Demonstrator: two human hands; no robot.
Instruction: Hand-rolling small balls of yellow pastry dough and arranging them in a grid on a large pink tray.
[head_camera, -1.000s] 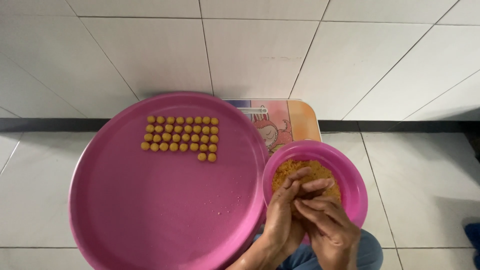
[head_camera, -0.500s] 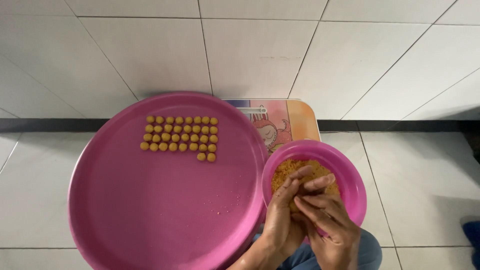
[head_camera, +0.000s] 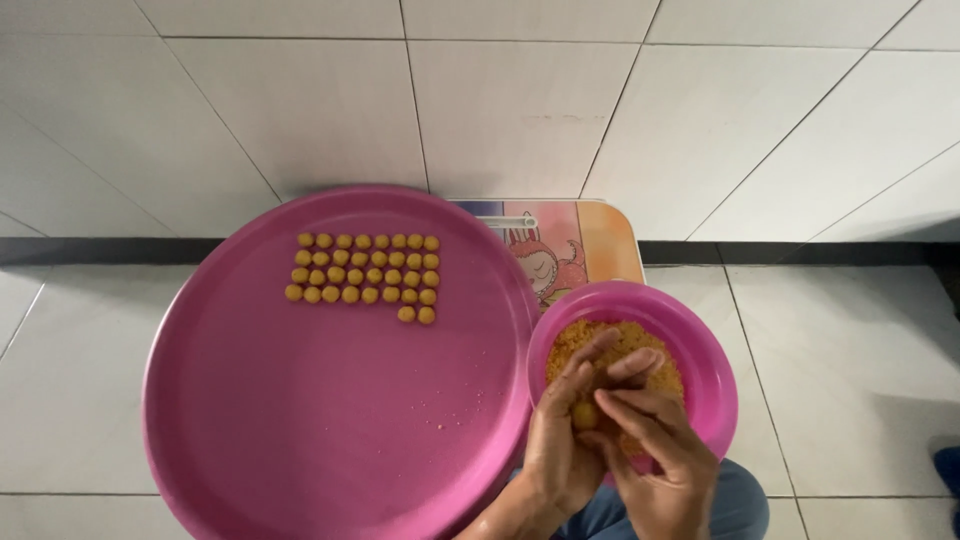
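A large round pink tray (head_camera: 300, 420) carries several small yellow dough balls (head_camera: 365, 278) set in neat rows near its far side. To its right a smaller pink bowl (head_camera: 700, 345) holds crumbly orange-yellow dough (head_camera: 580, 340). Both hands are together over the bowl's near edge. My left hand (head_camera: 560, 440) cups a small yellow ball (head_camera: 584, 414) in its palm. My right hand (head_camera: 655, 450) lies across it, fingers pressing on the ball.
A small low table with a cartoon print (head_camera: 560, 245) sits under the tray and bowl. White floor tiles surround it, and a tiled wall rises beyond a dark strip (head_camera: 800, 252). My blue trouser knee (head_camera: 745, 500) shows at the bottom.
The hands have stayed over the bowl, their fingers shifting slightly against each other around the small ball. Tray and bowl have not moved.
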